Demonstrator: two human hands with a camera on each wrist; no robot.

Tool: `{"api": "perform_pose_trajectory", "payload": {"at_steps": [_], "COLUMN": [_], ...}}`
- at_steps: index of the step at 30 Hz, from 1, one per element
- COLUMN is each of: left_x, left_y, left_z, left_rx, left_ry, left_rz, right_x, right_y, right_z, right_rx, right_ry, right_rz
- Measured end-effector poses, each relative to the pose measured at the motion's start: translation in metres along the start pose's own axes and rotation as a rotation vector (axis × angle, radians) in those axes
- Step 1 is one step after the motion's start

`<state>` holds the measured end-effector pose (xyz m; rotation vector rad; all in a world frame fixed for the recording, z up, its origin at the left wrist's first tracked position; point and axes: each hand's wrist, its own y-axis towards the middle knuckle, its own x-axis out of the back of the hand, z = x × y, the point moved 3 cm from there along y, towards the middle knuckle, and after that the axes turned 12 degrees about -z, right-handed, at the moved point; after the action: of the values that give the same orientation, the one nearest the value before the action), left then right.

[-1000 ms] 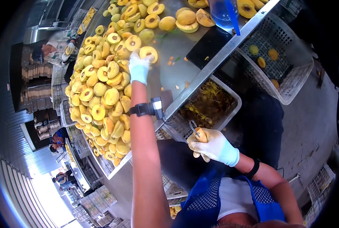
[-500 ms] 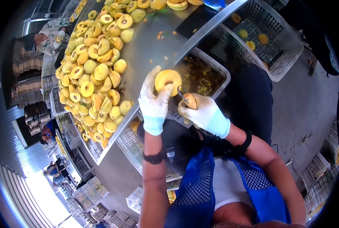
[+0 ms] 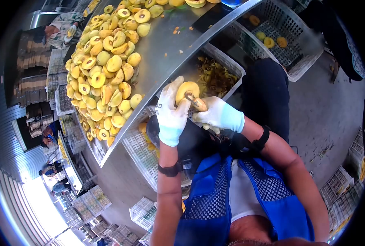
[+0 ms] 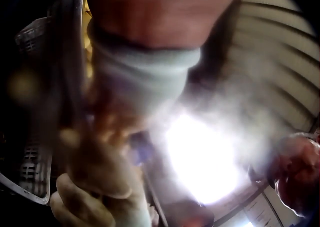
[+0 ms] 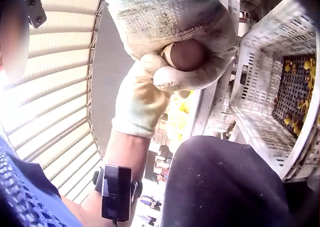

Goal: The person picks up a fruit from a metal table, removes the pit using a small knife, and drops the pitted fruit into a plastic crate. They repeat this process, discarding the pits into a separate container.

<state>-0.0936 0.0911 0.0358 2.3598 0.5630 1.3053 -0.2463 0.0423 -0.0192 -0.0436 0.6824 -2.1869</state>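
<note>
A halved yellow peach [image 3: 185, 88] sits in my gloved left hand [image 3: 170, 110], cut face up, with the thumb against its near edge. My gloved right hand [image 3: 222, 115] grips the wooden handle [image 3: 199, 105] of a pitting tool, and its metal loop meets the middle of the cut face. In the right wrist view the round end of the handle [image 5: 187, 55] pokes out of the right fist [image 5: 170, 24], with the left hand [image 5: 137, 99] close behind. The left wrist view is blurred and hides the peach.
A heap of peach halves [image 3: 104, 74] covers the left of the metal table [image 3: 166, 41]. Below its edge stands a crate [image 3: 233, 67] of peelings. Another crate [image 3: 297, 65], holding several halves, is at the right. My knees [image 3: 268, 94] are beneath the hands.
My left hand took a peach half from the heap and brought it back to the right hand. Over the last half second the tool's loop has moved onto the peach's centre.
</note>
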Motion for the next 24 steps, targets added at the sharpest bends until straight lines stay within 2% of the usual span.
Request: {"api": "perform_pose_trajectory", "payload": {"at_steps": [2, 3, 6, 7, 11, 15, 18, 22, 23, 24], "left_x": [0.007, 0.009, -0.015, -0.021, -0.028, -0.024, -0.025, -0.037, -0.038, -0.034], "left_y": [-0.002, -0.005, -0.018, -0.021, -0.021, -0.012, -0.010, -0.023, -0.026, -0.023], "left_z": [0.007, 0.014, 0.013, 0.010, 0.014, 0.020, 0.018, 0.027, 0.029, 0.028], "left_rx": [0.113, 0.361, 0.511, 0.549, 0.642, 0.668, 0.715, 0.704, 0.732, 0.655], "left_ry": [-0.141, -0.333, -0.895, -0.886, -0.721, -0.665, -0.969, -1.107, -1.077, -0.933], "left_rz": [0.044, 0.068, -0.099, -0.206, -0.213, 0.054, 0.034, -0.108, -0.106, 0.019], "right_x": [-0.002, -0.003, -0.007, -0.007, -0.006, -0.006, -0.006, -0.004, -0.004, -0.006], "right_y": [-0.007, -0.008, -0.006, -0.005, -0.006, -0.008, -0.011, -0.010, -0.009, -0.008], "right_z": [0.005, 0.006, 0.004, 0.004, 0.003, -0.003, -0.006, -0.006, -0.007, -0.008], "right_rx": [-0.014, -0.021, -0.078, -0.082, -0.110, -0.164, -0.208, -0.253, -0.256, -0.260], "right_ry": [0.044, 0.067, 0.050, 0.021, -0.022, 0.079, 0.339, 0.334, 0.306, 0.277], "right_rz": [0.028, 0.043, 0.090, 0.094, 0.117, 0.207, 0.352, 0.364, 0.352, 0.343]}}
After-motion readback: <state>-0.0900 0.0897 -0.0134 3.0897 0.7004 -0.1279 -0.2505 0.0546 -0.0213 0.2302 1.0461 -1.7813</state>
